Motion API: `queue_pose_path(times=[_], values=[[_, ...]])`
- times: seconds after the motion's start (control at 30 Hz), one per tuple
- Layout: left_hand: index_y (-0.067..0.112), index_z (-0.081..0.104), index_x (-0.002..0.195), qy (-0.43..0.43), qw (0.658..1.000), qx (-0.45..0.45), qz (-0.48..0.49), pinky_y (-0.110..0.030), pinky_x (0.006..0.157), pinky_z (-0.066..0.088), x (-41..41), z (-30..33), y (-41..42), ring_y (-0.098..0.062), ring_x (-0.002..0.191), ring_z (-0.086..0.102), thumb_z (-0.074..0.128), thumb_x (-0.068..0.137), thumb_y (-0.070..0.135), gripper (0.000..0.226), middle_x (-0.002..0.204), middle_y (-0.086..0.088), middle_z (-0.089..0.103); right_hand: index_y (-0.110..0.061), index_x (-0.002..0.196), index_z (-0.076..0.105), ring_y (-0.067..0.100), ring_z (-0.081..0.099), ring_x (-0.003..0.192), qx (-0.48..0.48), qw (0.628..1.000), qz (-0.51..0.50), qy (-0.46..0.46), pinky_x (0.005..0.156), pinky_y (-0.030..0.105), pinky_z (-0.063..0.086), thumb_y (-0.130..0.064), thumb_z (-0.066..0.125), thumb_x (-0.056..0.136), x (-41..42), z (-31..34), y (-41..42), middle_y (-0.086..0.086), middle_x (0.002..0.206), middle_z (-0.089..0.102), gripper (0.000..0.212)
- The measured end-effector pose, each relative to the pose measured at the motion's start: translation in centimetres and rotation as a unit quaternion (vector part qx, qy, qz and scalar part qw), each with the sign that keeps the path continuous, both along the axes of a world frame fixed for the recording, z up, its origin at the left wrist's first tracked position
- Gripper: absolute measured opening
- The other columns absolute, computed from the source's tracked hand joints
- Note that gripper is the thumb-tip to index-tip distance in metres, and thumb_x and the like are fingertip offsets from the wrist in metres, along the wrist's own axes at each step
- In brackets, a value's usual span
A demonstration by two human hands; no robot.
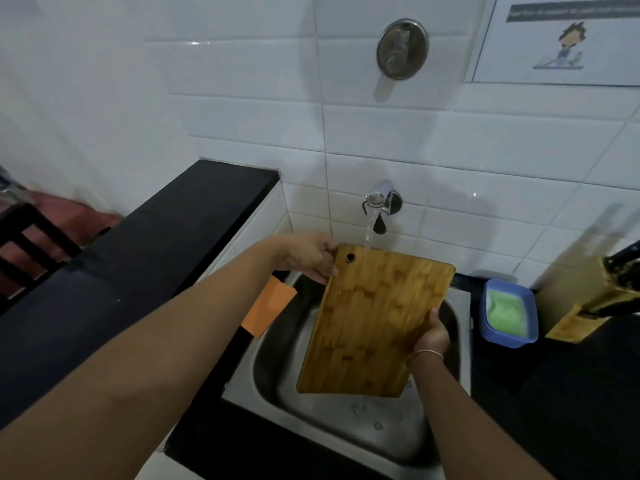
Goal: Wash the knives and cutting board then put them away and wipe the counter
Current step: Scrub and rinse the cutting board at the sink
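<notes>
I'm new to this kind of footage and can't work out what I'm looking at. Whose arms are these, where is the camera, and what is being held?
No machine here: a person wears one camera on the head, looking down at their own arms. The left hand grips the wooden cutting board at its far corner by the hole; the right hand holds its right edge. The board is tilted over the steel sink, under water running from the wall tap. An orange cloth lies at the sink's left edge. On the right counter stand a blue tub of green soap and a wooden knife block.

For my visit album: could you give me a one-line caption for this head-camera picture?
Both hands, left and right, hold a wooden cutting board under the running tap over the sink.
</notes>
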State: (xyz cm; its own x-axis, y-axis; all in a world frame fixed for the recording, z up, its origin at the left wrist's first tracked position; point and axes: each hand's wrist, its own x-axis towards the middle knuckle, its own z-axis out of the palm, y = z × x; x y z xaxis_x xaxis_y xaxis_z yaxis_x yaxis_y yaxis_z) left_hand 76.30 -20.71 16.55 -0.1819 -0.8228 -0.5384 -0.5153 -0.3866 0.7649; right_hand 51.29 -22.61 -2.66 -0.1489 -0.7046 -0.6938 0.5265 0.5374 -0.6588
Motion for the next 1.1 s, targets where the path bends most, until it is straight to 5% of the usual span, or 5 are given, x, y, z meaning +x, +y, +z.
queue_pose_path(times=[0.43,0.63,0.83,0.97,1.1], values=[[0.011,0.068,0.117,0.123,0.99,-0.026,0.062,-0.031,0.09,0.059,-2.3,-1.3,1.7,-0.021,0.108,0.073,0.066,0.096,0.001,0.024,0.112,-0.006,0.076,-0.005,0.14,0.053,0.034,0.051,0.12,0.015,1.0,0.008,0.004,0.102,0.049,0.038,-0.045,0.053,0.1,-0.6,0.3,1.7,0.014,0.141,0.054,0.057],[0.012,0.068,0.123,0.101,0.985,-0.073,0.121,-0.04,0.097,0.057,-1.3,-1.4,1.7,-0.023,0.109,0.071,0.06,0.095,-0.006,0.034,0.116,-0.008,0.074,-0.012,0.112,0.066,0.033,0.059,0.112,-0.025,1.0,0.001,0.003,0.105,0.055,0.044,-0.049,0.064,0.092,-0.2,0.9,0.7,0.013,0.124,0.066,0.042],[0.015,0.064,0.095,0.021,0.984,-0.059,0.166,-0.039,0.085,0.062,0.6,-2.3,2.7,-0.022,0.093,0.067,0.064,0.088,-0.008,0.024,0.095,-0.005,0.065,-0.003,0.087,0.069,0.027,0.06,0.09,-0.092,0.992,0.025,0.079,0.1,0.05,0.047,-0.041,0.062,0.096,0.8,1.4,0.3,0.01,0.093,0.068,0.04],[0.014,0.066,0.099,-0.01,0.98,-0.012,0.198,-0.047,0.093,0.06,2.1,-3.4,3.5,-0.028,0.1,0.065,0.064,0.083,-0.007,0.026,0.099,-0.011,0.064,-0.008,0.074,0.058,0.019,0.045,0.067,-0.205,0.966,0.045,0.15,0.074,0.037,0.038,-0.031,0.056,0.101,1.3,2.9,1.6,0.002,0.067,0.047,0.036],[0.017,0.067,0.103,0.024,0.962,-0.004,0.271,-0.043,0.093,0.058,2.3,-4.1,4.3,-0.029,0.107,0.062,0.059,0.083,-0.014,0.038,0.111,-0.012,0.065,-0.005,0.074,0.054,0.016,0.046,0.067,-0.282,0.934,0.065,0.209,0.069,0.034,0.037,-0.028,0.057,0.1,1.6,3.7,2.4,0.002,0.067,0.049,0.035]])
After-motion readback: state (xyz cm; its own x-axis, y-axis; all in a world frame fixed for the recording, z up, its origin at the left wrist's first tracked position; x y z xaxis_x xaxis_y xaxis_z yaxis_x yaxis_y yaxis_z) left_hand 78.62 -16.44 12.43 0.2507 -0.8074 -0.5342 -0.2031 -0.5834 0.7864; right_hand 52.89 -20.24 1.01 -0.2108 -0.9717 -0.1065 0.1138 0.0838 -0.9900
